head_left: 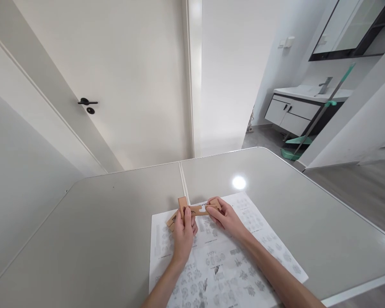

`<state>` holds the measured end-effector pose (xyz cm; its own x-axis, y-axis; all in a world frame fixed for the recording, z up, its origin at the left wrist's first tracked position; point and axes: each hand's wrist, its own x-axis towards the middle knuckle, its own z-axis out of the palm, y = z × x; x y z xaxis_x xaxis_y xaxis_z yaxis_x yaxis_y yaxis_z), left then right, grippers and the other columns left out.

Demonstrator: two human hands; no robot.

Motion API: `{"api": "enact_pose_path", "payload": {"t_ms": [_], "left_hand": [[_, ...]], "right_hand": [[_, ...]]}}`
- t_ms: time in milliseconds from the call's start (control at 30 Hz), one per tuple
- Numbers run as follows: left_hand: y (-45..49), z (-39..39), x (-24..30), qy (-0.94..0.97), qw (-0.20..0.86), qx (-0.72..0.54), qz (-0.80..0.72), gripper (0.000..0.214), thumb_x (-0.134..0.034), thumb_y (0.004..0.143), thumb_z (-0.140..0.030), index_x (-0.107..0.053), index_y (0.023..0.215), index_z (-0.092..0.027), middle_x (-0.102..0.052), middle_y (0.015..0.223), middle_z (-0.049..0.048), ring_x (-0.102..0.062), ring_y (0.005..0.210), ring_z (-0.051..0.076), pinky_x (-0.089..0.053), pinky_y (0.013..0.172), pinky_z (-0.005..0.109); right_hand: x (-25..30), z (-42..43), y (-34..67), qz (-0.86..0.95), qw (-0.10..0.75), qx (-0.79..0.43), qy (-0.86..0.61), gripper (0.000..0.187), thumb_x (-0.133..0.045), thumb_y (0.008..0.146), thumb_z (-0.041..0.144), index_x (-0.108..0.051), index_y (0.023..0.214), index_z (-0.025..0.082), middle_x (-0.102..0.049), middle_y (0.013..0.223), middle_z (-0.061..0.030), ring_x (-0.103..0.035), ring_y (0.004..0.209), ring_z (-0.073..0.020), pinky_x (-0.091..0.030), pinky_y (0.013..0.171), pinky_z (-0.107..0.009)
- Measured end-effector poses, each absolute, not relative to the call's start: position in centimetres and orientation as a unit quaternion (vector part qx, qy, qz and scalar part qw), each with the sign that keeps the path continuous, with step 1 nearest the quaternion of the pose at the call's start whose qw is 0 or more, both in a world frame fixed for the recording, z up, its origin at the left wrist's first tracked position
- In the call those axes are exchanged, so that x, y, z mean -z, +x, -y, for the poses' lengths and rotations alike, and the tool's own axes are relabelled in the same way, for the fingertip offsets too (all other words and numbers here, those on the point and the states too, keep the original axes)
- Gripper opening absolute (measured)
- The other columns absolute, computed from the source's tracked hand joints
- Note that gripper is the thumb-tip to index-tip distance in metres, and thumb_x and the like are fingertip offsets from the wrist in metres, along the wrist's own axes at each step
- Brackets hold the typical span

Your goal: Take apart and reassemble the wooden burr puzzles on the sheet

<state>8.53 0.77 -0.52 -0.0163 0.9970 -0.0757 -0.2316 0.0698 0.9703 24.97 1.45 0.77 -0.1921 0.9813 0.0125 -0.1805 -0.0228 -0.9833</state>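
Both hands hold a brown, folded piece that looks like cardboard [197, 210], with a notch cut near its middle. My left hand [184, 229] is closed around its left part, thumb on top; a flap stands up there and another angled part shows behind the fingers. My right hand [223, 217] pinches the right end between thumb and fingers. Beneath the hands lies a large white sheet [208, 252] printed with rows of grey fingerprint-like and palm-like marks. Parts of the brown piece are hidden by the fingers.
The sheet rests on a grey table [115, 239] with a seam across it and a pale rim. Beyond stands a white door [141, 85] with a black handle [87, 102]. At right are a washbasin cabinet [291, 112] and a green dustpan [290, 154].
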Motion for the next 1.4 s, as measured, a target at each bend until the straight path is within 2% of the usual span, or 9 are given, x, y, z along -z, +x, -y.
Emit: {"api": "enact_pose_path", "payload": {"t_ms": [133,267,433,533,633,733,1033,1233,1400], "left_hand": [[8.6,-0.4,0.2,0.433,0.601,-0.518,-0.428,0.047,-0.046,0.098,-0.064,-0.043,0.077,-0.022,-0.040,0.067,-0.0053,-0.034,0.052,0.008,-0.035,0.051,0.022],[8.7,-0.2,0.2,0.429,0.605,-0.521,-0.423,0.043,-0.051,0.096,-0.063,-0.049,0.087,-0.021,-0.042,0.072,-0.0047,-0.033,0.055,0.009,-0.035,0.052,0.022],[8.1,-0.5,0.6,0.474,0.564,-0.515,-0.438,0.043,-0.046,0.100,-0.059,-0.060,0.093,-0.019,-0.038,0.066,-0.0044,-0.034,0.059,0.012,-0.036,0.057,0.024],[7.9,-0.6,0.6,0.489,0.552,-0.510,-0.443,0.047,-0.043,0.102,-0.057,-0.067,0.114,-0.018,-0.038,0.066,-0.0038,-0.035,0.061,0.013,-0.036,0.058,0.025],[8.1,-0.5,0.5,0.491,0.545,-0.515,-0.444,0.058,-0.044,0.102,-0.058,-0.051,0.147,-0.022,-0.036,0.069,-0.0046,-0.033,0.061,0.013,-0.035,0.058,0.024],[8.2,-0.5,0.5,0.490,0.550,-0.513,-0.440,0.067,-0.046,0.101,-0.059,-0.038,0.157,-0.023,-0.033,0.068,-0.0053,-0.032,0.060,0.013,-0.034,0.057,0.024],[7.0,-1.5,-0.7,0.436,0.571,-0.561,-0.412,0.062,-0.062,0.094,-0.057,-0.056,0.145,-0.022,-0.035,0.071,-0.0049,-0.030,0.059,0.010,-0.032,0.054,0.024],[6.9,-1.5,-0.9,0.357,0.635,-0.567,-0.384,0.046,-0.073,0.089,-0.050,-0.071,0.123,-0.019,-0.024,0.068,-0.0064,-0.024,0.059,0.010,-0.028,0.052,0.023],[7.3,-0.8,-0.5,0.393,0.648,-0.525,-0.387,0.052,-0.070,0.091,-0.050,-0.068,0.132,-0.018,-0.029,0.066,-0.0057,-0.028,0.060,0.010,-0.028,0.055,0.023]], "right_hand": [[-0.5,-1.7,25.1,0.498,0.508,-0.569,-0.413,0.038,-0.060,0.094,0.060,-0.053,0.095,0.023,-0.051,0.064,0.0067,-0.028,0.042,-0.0072,-0.019,0.042,-0.025],[-0.2,-1.6,25.0,0.524,0.501,-0.546,-0.419,0.036,-0.061,0.095,0.058,-0.054,0.095,0.023,-0.050,0.064,0.0057,-0.032,0.047,-0.0092,-0.023,0.044,-0.025],[0.1,-1.5,24.6,0.526,0.498,-0.540,-0.429,0.037,-0.060,0.094,0.059,-0.053,0.095,0.023,-0.049,0.065,0.0055,-0.032,0.049,-0.0106,-0.025,0.046,-0.025],[0.2,-1.3,24.3,0.521,0.505,-0.539,-0.429,0.037,-0.060,0.094,0.060,-0.052,0.096,0.024,-0.049,0.066,0.0055,-0.033,0.050,-0.0115,-0.026,0.047,-0.026],[0.3,-1.2,24.0,0.523,0.518,-0.525,-0.428,0.036,-0.059,0.095,0.059,-0.052,0.096,0.023,-0.050,0.068,0.0045,-0.037,0.053,-0.0123,-0.029,0.048,-0.026],[0.4,-1.1,23.8,0.526,0.517,-0.530,-0.419,0.035,-0.059,0.097,0.057,-0.052,0.097,0.023,-0.051,0.070,0.0042,-0.037,0.054,-0.0115,-0.030,0.048,-0.025],[0.1,-1.1,24.0,0.511,0.503,-0.581,-0.384,0.039,-0.056,0.097,0.061,-0.054,0.097,0.022,-0.061,0.071,0.0024,-0.030,0.042,-0.0078,-0.022,0.041,-0.025],[0.0,-0.8,23.8,0.526,0.491,-0.570,-0.396,0.039,-0.061,0.095,0.058,-0.050,0.084,0.023,-0.069,0.076,-0.0009,-0.032,0.040,-0.0078,-0.023,0.039,-0.025],[0.5,-0.8,23.3,0.522,0.488,-0.573,-0.401,0.041,-0.067,0.090,0.059,-0.050,0.084,0.023,-0.061,0.066,0.0034,-0.033,0.041,-0.0087,-0.025,0.039,-0.025]]}}
